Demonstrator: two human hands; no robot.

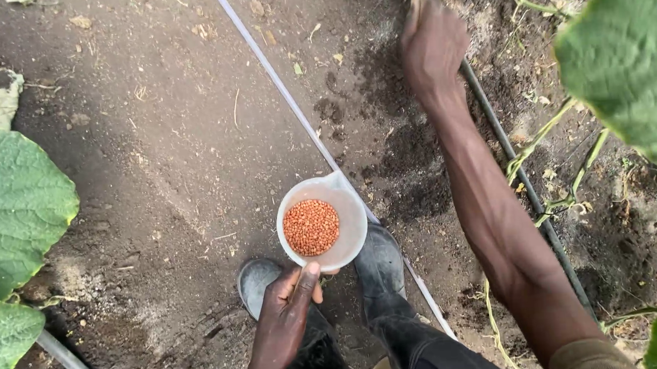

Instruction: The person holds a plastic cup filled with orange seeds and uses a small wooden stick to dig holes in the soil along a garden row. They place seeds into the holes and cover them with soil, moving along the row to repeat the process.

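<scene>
Holding steady: left hand (pixel 287 307), thumb clamped on the rim, keeps the white cup (pixel 321 223) level over the boots (pixel 380 262). Cup is about half full of reddish-brown granules (pixel 311 226); don't tilt it. Right hand (pixel 432 42) reaches to the soil (pixel 158 165) by the black drip hose (pixel 525 186); whether its fingers are apart or closed, can't tell.

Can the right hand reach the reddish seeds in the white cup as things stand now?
Probably yes. The cup is open on top in the left hand, nothing covers the seeds, and the right hand is stretched out to the soil.
</scene>
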